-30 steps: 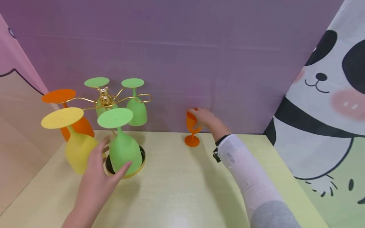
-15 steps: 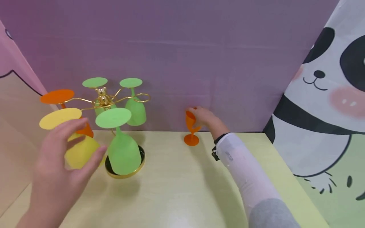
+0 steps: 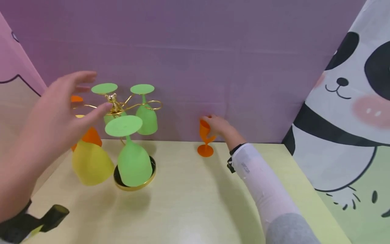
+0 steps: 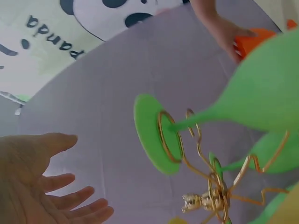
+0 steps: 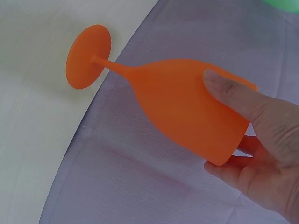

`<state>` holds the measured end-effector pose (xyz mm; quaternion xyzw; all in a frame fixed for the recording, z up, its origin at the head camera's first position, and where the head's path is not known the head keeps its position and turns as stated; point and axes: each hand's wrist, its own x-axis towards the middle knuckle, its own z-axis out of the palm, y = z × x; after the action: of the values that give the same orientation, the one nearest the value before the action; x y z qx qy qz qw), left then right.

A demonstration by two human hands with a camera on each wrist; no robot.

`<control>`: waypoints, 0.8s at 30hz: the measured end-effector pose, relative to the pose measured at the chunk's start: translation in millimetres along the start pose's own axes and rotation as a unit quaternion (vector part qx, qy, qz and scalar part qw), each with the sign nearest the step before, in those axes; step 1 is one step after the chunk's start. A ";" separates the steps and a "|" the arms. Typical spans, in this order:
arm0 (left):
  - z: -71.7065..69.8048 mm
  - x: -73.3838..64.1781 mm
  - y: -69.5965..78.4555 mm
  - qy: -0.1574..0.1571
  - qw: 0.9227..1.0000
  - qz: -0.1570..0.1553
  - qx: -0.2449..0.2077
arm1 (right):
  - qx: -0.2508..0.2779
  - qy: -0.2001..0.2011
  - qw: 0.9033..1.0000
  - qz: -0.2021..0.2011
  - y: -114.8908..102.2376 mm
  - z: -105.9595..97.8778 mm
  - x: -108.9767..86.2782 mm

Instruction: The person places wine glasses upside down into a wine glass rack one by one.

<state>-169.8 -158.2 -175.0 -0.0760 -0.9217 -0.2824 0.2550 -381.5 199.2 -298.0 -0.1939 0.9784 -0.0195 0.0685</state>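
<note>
My right hand (image 3: pixel 217 126) grips an orange goblet (image 5: pixel 187 105) by its bowl near the rim, thumb on one side and fingers on the other. The goblet stands upright on the table by the back wall. My left hand (image 3: pixel 61 112) is raised at the left with its fingers apart and holds nothing. It covers part of a gold wire glass rack (image 3: pixel 114 105) topped by a bear figure. From the rack hang upside down a green goblet (image 3: pixel 134 166) in front, a yellow goblet (image 3: pixel 91 164), an orange goblet (image 3: pixel 92 137), and two green goblets behind.
The rack's round black base (image 3: pixel 134 188) with a gold rim stands on the pale table (image 3: pixel 189 203). A purple cloth wall (image 3: pixel 182 61) closes the back, and a panda-print sheet (image 3: pixel 335 149) hangs on the right. One rack loop (image 3: pixel 156 105) at the right holds no goblet.
My left hand has moved from beside the front green goblet leftward and up, past the yellow goblet, to the height of the rack's top. My right hand keeps its hold on the orange goblet.
</note>
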 end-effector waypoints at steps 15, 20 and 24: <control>-20.6 107.0 11.1 -0.227 0.954 -0.013 0.196 | -0.005 -0.010 1.000 -0.003 -0.9 0.9 1.8; -7.9 129.8 7.2 -0.319 0.920 -0.023 0.227 | -0.013 0.001 1.000 -0.007 3.6 1.7 0.6; 5.3 137.6 1.7 -0.361 0.901 -0.027 0.239 | -0.005 -0.002 1.000 -0.006 5.7 2.7 -1.0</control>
<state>-289.7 -154.5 -107.3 -0.0841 -0.9920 -0.0134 -0.0930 -382.4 204.8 -300.9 -0.1998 0.9773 -0.0141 0.0695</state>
